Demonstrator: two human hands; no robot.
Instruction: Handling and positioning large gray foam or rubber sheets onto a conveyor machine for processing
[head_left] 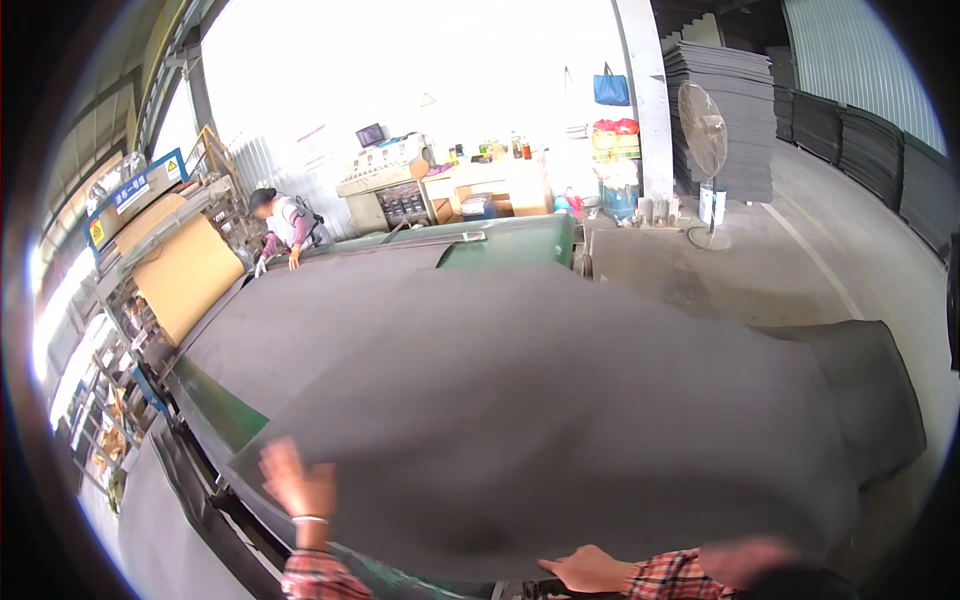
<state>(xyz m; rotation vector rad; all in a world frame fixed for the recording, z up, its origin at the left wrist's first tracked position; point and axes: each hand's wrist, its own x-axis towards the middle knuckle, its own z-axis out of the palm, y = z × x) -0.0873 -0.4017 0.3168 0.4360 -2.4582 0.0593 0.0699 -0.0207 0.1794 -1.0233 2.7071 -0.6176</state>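
A large dark grey sheet (520,390), perhaps foam or rubber, spreads across a long green-topped table (520,248) and droops past its right end. My left hand (298,482), slightly blurred, is over the sheet's near left corner with its fingers spread and nothing in them. At the near edge my right hand (588,570) is closed on the sheet, one digit pointing left along the top; its other fingers are mostly hidden. A blurred skin-coloured shape (750,560) by my right sleeve cannot be made out. Across the table, a co-worker (292,222) has both hands at the sheet's far left.
A machine with a tan roll or panel (188,268) stands at the left end. More grey sheeting (170,510) lies low at the near left. Behind are a control console (385,175) and a desk (490,185). A standing fan (703,130) and stacked sheets (735,120) are back right.
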